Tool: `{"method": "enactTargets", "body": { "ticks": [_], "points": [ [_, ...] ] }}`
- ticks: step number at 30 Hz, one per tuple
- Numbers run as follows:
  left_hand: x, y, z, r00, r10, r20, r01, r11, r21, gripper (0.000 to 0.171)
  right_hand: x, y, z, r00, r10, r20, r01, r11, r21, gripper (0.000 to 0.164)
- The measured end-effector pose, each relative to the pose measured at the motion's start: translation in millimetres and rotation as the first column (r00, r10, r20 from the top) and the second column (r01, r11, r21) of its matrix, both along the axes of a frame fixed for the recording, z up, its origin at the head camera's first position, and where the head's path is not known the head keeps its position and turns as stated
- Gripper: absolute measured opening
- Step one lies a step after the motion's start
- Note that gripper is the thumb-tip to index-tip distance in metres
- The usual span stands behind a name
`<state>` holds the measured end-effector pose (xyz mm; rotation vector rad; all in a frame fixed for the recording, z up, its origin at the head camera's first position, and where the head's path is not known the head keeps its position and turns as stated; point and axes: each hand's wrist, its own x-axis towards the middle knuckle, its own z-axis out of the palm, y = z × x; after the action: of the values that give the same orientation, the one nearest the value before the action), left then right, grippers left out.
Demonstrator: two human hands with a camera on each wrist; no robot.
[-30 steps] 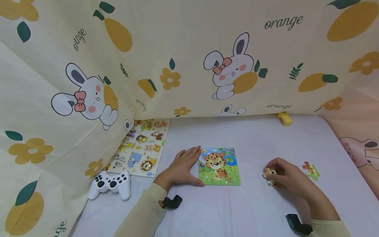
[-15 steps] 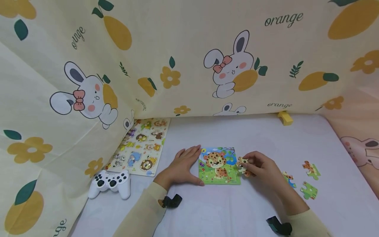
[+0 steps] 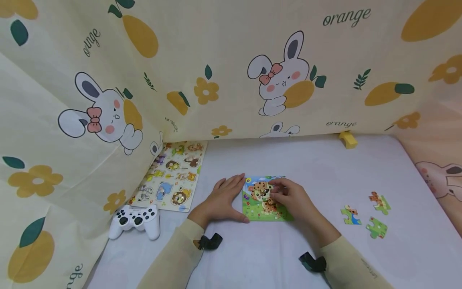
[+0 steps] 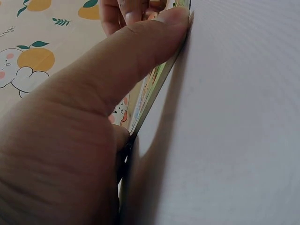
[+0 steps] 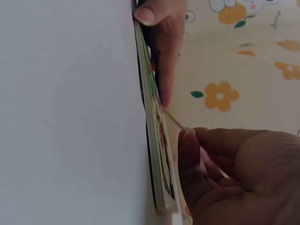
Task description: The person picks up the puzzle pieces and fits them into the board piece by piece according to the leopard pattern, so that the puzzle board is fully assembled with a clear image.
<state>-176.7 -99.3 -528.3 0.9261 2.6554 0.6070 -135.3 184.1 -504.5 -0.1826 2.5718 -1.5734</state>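
A square jigsaw puzzle with a spotted leopard cub picture lies flat on the white surface. My left hand rests along its left side, fingers stretched toward the top corner and thumb at the bottom corner; the left wrist view has the thumb against the board's edge. Over the puzzle's right part, my right hand pinches a thin puzzle piece between thumb and forefinger. That piece shows edge-on in the right wrist view, tilted above the board. The right fingers cover some of the picture in the head view.
Three loose puzzle pieces, one blue and green, one brown and green and one green, lie to the right. A white game controller and an animal peg board are at left. A yellow block sits by the back curtain.
My right hand has picked up a piece on the right and carried it left over the puzzle, uncovering two loose pieces. The left hand stays at the puzzle's left side.
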Motion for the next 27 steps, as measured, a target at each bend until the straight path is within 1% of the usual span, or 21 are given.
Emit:
{"method": "enactTargets", "body": {
  "ticks": [4, 7, 10, 12, 13, 14, 15, 16, 17, 18, 19, 20, 21, 23, 25, 27],
  "points": [
    [-0.4, 0, 1.2, 1.000, 0.001, 0.008, -0.001, 1.000, -0.006, 0.138, -0.9, -7, 1.7, 1.000, 0.007, -0.001, -0.006, 0.999, 0.050, 0.033],
    [-0.5, 0, 0.7, 1.000, 0.002, 0.010, -0.002, 1.000, -0.009, 0.138, 0.8, -10, 3.5, 1.000, 0.013, -0.023, -0.010, 0.995, 0.098, 0.034],
    [-0.3, 0, 0.4, 1.000, 0.001, 0.008, -0.001, 1.000, -0.008, 0.138, 3.7, -11, 7.9, 0.996, 0.005, -0.091, 0.012, 0.982, 0.188, 0.034],
    [-0.3, 0, 0.3, 1.000, 0.000, 0.004, 0.000, 1.000, -0.007, 0.138, 5.9, -10, 11.4, 0.987, 0.039, -0.156, 0.005, 0.962, 0.272, 0.033],
    [-0.4, 0, 0.3, 1.000, -0.001, 0.001, 0.001, 1.000, -0.006, 0.138, 6.8, -10, 13.0, 0.979, 0.082, -0.187, -0.017, 0.945, 0.327, 0.033],
    [-0.5, 0, 0.3, 1.000, -0.001, -0.001, 0.001, 1.000, -0.004, 0.138, 7.7, -10, 14.5, 0.967, 0.139, -0.213, -0.047, 0.921, 0.386, 0.034],
    [-0.6, 0, 0.2, 1.000, -0.002, -0.002, 0.002, 1.000, -0.004, 0.138, 8.7, -10, 15.8, 0.953, 0.203, -0.224, -0.084, 0.889, 0.451, 0.035],
    [-0.7, 0, 0.1, 1.000, -0.003, -0.004, 0.003, 1.000, -0.002, 0.138, 9.8, -10, 16.9, 0.935, 0.273, -0.227, -0.123, 0.849, 0.513, 0.037],
    [-0.8, 0, -0.1, 1.000, -0.004, -0.005, 0.004, 1.000, 0.000, 0.138, 11.1, -10, 18.0, 0.914, 0.341, -0.221, -0.161, 0.803, 0.574, 0.039],
    [-1.0, 0, -0.4, 1.000, -0.005, -0.006, 0.005, 1.000, 0.000, 0.139, 12.7, -10, 18.7, 0.897, 0.395, -0.196, -0.198, 0.757, 0.623, 0.042],
    [-1.3, 0, -1.1, 1.000, -0.007, -0.010, 0.007, 1.000, -0.002, 0.139, 14.2, -11, 19.3, 0.884, 0.437, -0.170, -0.227, 0.716, 0.660, 0.045],
    [-1.5, -1, -1.6, 1.000, -0.010, -0.014, 0.010, 1.000, -0.004, 0.139, 16.1, -12, 19.9, 0.877, 0.459, -0.138, -0.246, 0.679, 0.692, 0.047],
    [-1.9, -1, -2.2, 1.000, -0.012, -0.018, 0.012, 1.000, -0.006, 0.139, 18.3, -13, 20.7, 0.877, 0.468, -0.105, -0.261, 0.649, 0.715, 0.050],
    [-2.1, -1, -2.6, 1.000, -0.014, -0.024, 0.014, 1.000, -0.010, 0.139, 22.6, -16, 21.9, 0.885, 0.462, -0.060, -0.272, 0.618, 0.737, 0.054],
    [-2.0, -1, -2.8, 1.000, -0.015, -0.027, 0.015, 1.000, -0.012, 0.139, 27.1, -20, 23.2, 0.896, 0.443, -0.026, -0.278, 0.606, 0.745, 0.060],
    [-1.6, 0, -2.2, 1.000, -0.013, -0.020, 0.013, 1.000, -0.011, 0.138, 30.8, -23, 24.4, 0.904, 0.428, -0.010, -0.278, 0.604, 0.747, 0.065]
  ]
}}
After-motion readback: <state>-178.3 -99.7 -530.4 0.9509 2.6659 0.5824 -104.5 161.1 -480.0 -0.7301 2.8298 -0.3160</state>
